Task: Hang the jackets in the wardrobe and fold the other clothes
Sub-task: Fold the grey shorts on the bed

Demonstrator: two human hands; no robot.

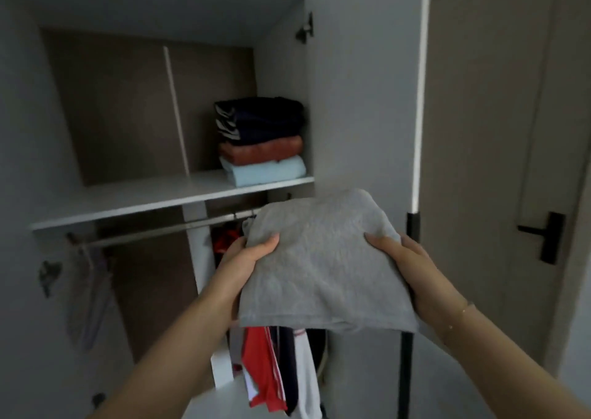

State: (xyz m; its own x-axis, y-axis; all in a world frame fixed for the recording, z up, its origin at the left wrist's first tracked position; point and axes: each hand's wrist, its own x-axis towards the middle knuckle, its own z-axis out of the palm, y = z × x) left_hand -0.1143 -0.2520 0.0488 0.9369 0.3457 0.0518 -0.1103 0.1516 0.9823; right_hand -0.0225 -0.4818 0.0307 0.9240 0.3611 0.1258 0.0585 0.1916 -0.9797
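I have a folded grey garment [323, 258] in both hands at the centre of the frame, in front of the open wardrobe [358, 98]; my left hand [246, 255] grasps its left edge with the thumb on top, and my right hand [403, 258] does the same on the right edge, the other fingers hidden beneath the cloth. I judge it soft and light, liable to sag and come unfolded, so the grip belongs at the two sides with fingers spread underneath to keep it flat. Its near edge droops a little at lower centre. On the shelf [144, 201] above sits a stack [262, 140] of folded clothes, dark on top, rust-red in the middle, pale blue at the bottom, tight against the right wall. Below the shelf a rail [153, 231] runs across; jackets [275, 367] hang from it, but the garment covers their tops, so I cannot count them. At left, something pale hangs [91, 290], too blurred to name. A door [499, 162] stands at right
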